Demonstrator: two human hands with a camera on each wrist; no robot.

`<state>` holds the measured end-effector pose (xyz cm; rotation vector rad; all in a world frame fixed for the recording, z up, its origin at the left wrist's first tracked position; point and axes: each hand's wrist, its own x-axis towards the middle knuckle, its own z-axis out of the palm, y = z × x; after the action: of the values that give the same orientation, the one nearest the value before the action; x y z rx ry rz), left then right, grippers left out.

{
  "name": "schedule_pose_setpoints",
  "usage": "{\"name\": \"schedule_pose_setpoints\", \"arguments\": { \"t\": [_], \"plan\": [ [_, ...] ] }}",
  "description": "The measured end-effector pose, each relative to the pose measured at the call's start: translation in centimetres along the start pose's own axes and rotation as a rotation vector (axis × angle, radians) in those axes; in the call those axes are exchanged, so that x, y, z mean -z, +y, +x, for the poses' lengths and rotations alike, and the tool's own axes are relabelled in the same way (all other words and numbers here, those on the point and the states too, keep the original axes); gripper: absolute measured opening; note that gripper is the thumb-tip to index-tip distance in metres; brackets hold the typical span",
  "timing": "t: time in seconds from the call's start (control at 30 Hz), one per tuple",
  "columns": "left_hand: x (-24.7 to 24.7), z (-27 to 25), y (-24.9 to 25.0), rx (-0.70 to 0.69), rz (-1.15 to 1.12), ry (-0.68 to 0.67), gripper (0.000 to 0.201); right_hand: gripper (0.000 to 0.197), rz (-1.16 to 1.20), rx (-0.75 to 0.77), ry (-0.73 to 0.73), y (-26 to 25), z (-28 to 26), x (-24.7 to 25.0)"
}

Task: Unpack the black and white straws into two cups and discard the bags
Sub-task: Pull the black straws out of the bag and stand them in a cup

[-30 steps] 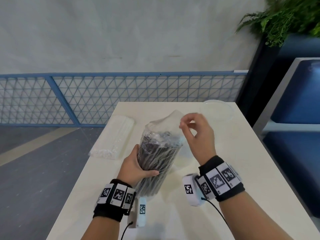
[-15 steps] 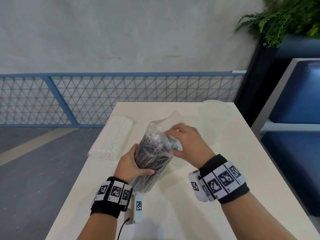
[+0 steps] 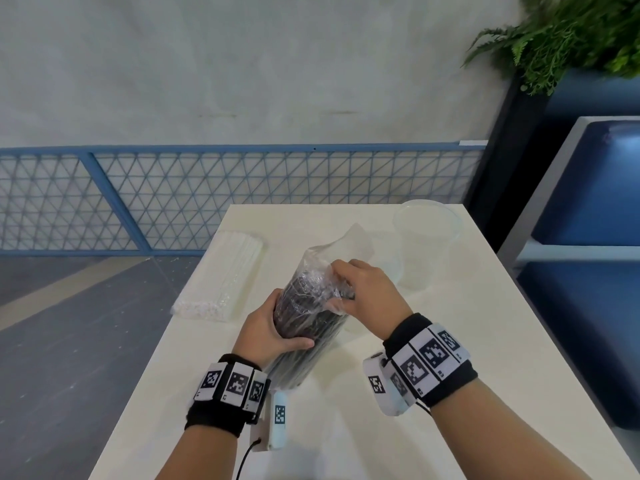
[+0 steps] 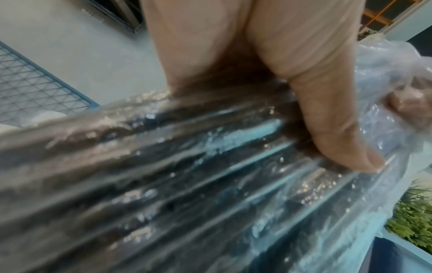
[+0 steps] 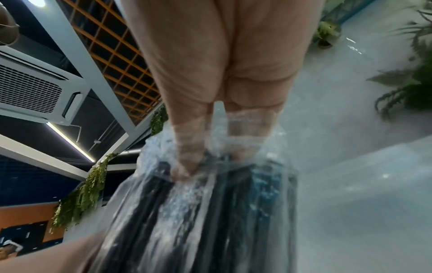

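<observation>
Head view: high, facing forward and down over table (image 3: 485, 341). Wrist views: very close, looking along each palm. All three share the bag of black straws (image 3: 311, 317) (image 4: 210, 184) (image 5: 210, 212).

Bag (image 3: 313, 289) crinkly glossy clear plastic; table (image 3: 485, 341) smooth matt.

No readable text anywhere; the wristbands (image 3: 235, 386) carry only black-and-white square marker patterns.
</observation>
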<state>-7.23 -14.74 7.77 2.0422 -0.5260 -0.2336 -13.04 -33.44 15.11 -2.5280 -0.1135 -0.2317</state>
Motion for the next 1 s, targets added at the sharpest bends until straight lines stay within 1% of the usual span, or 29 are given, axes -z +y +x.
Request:
{"name": "schedule_pose_setpoints", "arguments": {
  "t": [0.17, 0.27, 0.37, 0.5, 0.63, 0.73, 0.83, 0.87, 0.93, 1.0],
  "plan": [
    [0.2, 0.0, 0.1, 0.003, -0.011, -0.042, 0.072, 0.013, 0.205, -0.059, 0.09, 1.1, -0.1, -1.2],
    [0.2, 0.0, 0.3, 0.01, 0.018, -0.054, 0.072, 0.01, 0.322, -0.099, 0.16, 1.2, -0.2, -1.2],
    [0.3, 0.0, 0.6, 0.01, 0.037, -0.056, 0.07, 0.023, 0.363, -0.093, 0.212, 1.3, -0.3, -0.5],
    [0.4, -0.1, 0.6, 0.019, 0.054, -0.071, 0.071, 0.013, 0.383, -0.117, 0.254, 2.0, 0.1, 0.9],
    [0.2, 0.0, 0.4, 0.036, 0.062, -0.061, 0.074, 0.008, 0.377, -0.106, 0.325, 2.5, 0.6, 2.8],
    [0.3, 0.0, 0.5, 0.043, 0.066, -0.06, 0.073, 0.01, 0.352, -0.083, 0.377, 2.7, 0.8, 4.2],
    [0.3, -0.1, 0.6, 0.046, 0.058, -0.053, 0.072, 0.014, 0.389, -0.079, 0.428, 2.6, 0.7, 4.3],
    [0.3, -0.2, 0.6, 0.047, 0.048, -0.048, 0.07, 0.015, 0.422, -0.085, 0.456, 2.6, 0.6, 4.0],
    [0.4, -0.2, 0.5, 0.051, 0.023, -0.038, 0.068, 0.018, 0.577, -0.106, 0.505, 2.3, 0.3, 3.2],
    [0.4, -0.3, 0.3, 0.057, -0.007, -0.021, 0.068, 0.034, 0.733, -0.162, 0.504, 2.2, 0.0, 1.9]
  ]
}}
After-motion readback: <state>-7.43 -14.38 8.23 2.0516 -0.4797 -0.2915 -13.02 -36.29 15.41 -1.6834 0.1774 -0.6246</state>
